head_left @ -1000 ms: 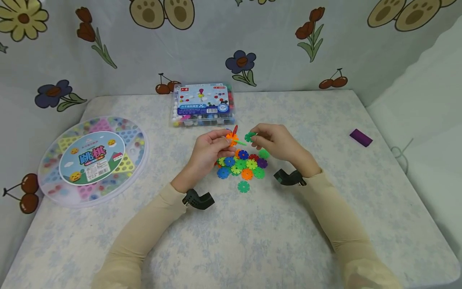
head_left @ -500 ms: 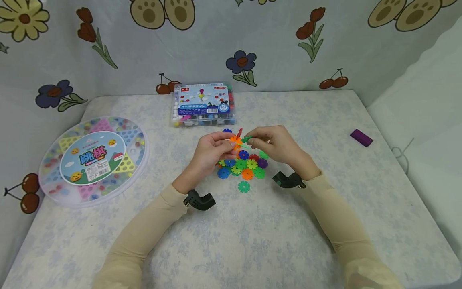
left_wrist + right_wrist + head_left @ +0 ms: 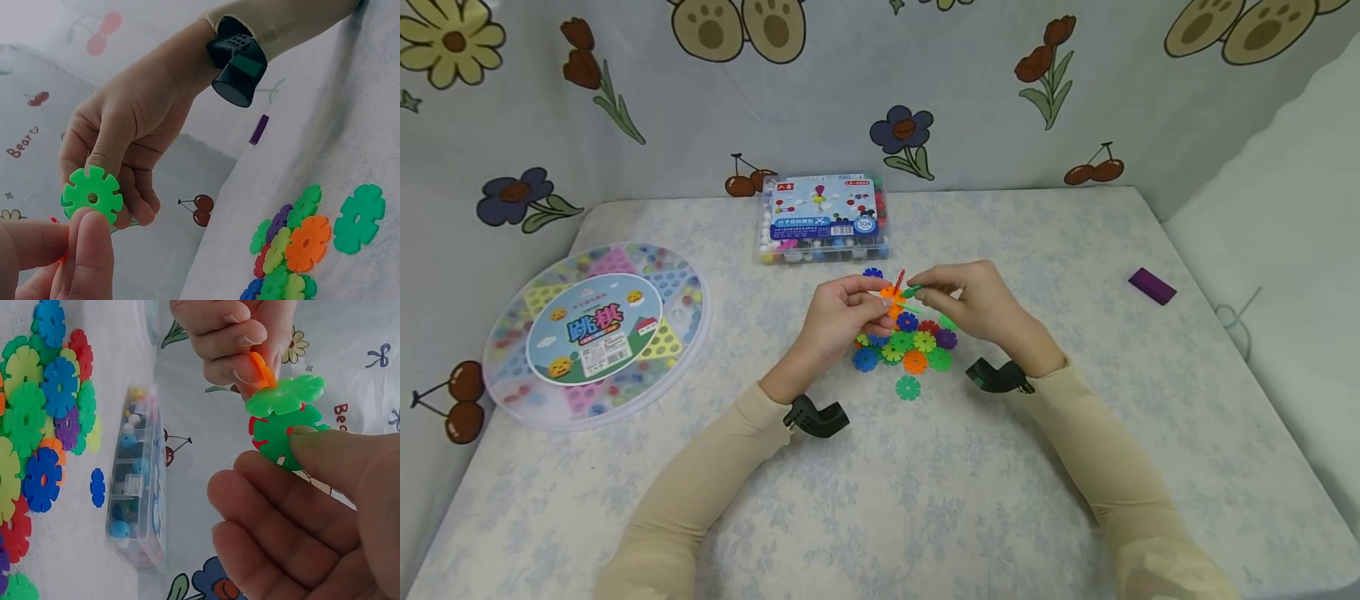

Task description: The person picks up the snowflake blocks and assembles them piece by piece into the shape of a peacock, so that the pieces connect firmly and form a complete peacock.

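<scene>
Pale surface (image 3: 880, 500) is spreading below my feed; the left grip (image 3: 846, 312) is pinching an orange disc (image 3: 264, 370), the right grip (image 3: 973, 296) is pinching a dark green disc (image 3: 277, 442) just right of it (contact I'm not confirming).

In right wrist view, the dark green disc (image 3: 278, 440) mostly hides the red disc (image 3: 252, 427); the left edge cuts the disc pile (image 3: 26, 419). In left wrist view, the left hand (image 3: 80, 265) is cut off too.
</scene>
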### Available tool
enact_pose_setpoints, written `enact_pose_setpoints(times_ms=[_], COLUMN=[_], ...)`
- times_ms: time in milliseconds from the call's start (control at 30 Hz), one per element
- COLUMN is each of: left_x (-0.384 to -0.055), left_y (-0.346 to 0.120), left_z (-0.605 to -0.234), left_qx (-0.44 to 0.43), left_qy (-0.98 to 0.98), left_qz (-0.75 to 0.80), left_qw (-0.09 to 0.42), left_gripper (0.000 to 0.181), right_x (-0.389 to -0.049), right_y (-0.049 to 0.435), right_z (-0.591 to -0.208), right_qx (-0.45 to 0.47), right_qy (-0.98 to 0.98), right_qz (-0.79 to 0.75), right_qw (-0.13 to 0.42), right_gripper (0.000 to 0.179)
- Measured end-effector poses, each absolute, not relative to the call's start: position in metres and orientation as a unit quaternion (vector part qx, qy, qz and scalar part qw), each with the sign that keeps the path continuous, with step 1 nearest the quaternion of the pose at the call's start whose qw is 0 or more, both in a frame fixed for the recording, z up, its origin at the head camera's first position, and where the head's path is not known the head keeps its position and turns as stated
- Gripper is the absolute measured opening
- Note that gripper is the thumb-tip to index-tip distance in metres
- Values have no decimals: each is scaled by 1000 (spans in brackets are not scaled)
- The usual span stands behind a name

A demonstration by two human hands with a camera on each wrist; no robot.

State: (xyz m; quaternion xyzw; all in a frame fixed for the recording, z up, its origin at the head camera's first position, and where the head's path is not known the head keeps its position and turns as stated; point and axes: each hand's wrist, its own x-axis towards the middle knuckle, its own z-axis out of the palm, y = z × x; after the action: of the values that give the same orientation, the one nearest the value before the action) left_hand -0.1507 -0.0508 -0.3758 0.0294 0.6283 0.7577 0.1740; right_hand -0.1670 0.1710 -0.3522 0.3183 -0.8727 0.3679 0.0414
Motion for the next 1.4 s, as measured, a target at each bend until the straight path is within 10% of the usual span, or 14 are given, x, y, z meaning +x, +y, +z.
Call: enact_pose_setpoints(times_ms=[633,1067,1400], left_x=[-150,-156,-154], left_y=[-53,-55,-55], left_z=[-371,-364,-361], left_qx=[27,-89,-101], left_qy=[596,459,434], left_qz=[783,869,882], left_qw=[177,164,151], left_gripper=[24,16,18], right_x=[-167,-196,-202], right_y=[161,196,203], right_z=[-359,-376,-385], right_qx=[384,142,128], right_qy=[-827,-952,-945], right_qz=[376,178,177], right_qw=[167,-205,-243], right_gripper=[13,33,17])
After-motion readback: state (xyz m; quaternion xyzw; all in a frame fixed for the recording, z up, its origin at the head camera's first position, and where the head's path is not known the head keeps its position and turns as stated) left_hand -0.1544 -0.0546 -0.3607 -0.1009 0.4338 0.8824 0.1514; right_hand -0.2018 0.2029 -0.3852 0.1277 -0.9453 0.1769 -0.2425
